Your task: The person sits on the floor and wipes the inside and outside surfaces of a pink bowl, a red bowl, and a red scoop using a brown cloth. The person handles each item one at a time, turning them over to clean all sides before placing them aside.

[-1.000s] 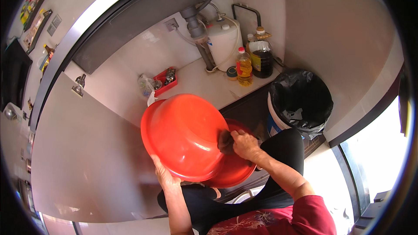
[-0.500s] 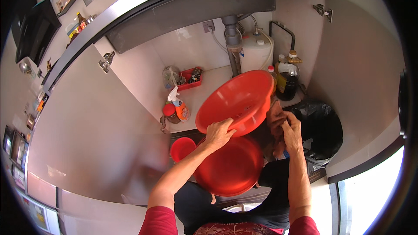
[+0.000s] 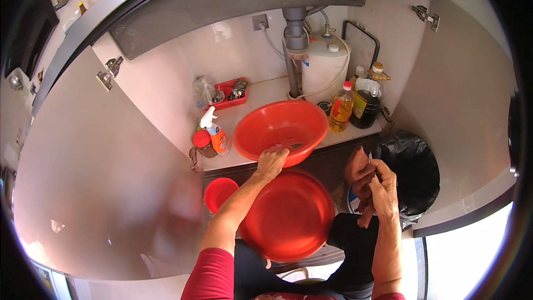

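My left hand point(image 3: 272, 164) is closed on the near rim of a red plastic basin point(image 3: 261, 122), its thumb and fingers pinching the edge. The basin sits at the front of the cabinet floor, its opening tipped slightly toward me; small dark bits show inside. A crumpled brown cloth point(image 3: 361, 175) hangs from my right hand point(image 3: 384, 189), whose fingers are closed round it. Below, between my knees, lies a larger round red basin point(image 3: 288, 216). A small red tub point(image 3: 221, 193) stands left of it, beside my left forearm.
On the cabinet floor stand a spray bottle point(image 3: 216, 133), a red-lidded jar point(image 3: 204, 141), a red tray point(image 3: 230, 97), an oil bottle point(image 3: 341, 110), a dark-liquid jug point(image 3: 366, 105) and a white tank point(image 3: 325, 69). A drainpipe point(image 3: 294, 33) descends behind. A black-lined bin point(image 3: 411, 172) is right.
The basin in my left hand has come down from a steep tilt to near level on the cabinet floor, uncovering the oil bottle. My right hand still holds the cloth, slightly lower and farther right.
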A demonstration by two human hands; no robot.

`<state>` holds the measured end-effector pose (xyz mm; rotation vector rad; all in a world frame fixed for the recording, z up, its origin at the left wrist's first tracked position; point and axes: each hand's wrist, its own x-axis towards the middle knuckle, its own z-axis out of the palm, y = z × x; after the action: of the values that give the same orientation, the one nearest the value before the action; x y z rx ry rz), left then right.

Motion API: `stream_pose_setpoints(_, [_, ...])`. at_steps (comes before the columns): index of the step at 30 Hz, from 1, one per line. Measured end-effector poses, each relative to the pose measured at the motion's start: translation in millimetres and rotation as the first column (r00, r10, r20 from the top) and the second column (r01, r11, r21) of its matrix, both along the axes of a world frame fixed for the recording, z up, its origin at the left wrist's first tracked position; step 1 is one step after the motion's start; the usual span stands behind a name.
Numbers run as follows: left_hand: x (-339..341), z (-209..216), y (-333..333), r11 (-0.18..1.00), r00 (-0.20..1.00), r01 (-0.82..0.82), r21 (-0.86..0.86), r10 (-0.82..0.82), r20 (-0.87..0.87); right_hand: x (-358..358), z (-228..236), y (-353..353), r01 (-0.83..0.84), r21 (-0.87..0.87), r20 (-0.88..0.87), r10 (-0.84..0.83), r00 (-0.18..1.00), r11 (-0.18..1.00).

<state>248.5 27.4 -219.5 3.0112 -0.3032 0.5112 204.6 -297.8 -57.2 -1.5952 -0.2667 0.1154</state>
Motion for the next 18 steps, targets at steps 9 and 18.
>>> stream_pose_setpoints(9, [20.7,-51.1,27.3,0.991,0.998,0.006,0.132,-0.014,0.063,-8.0,-2.2,5.7,0.0,-0.05,-0.055,-0.002,0.998,0.999])
stream_pose_setpoints(18, [35.1,-79.4,44.9,0.973,0.989,-0.104,0.208,0.079,0.123,-13.8,4.5,21.2,-0.065,-0.032,-0.088,0.062,0.994,0.997])
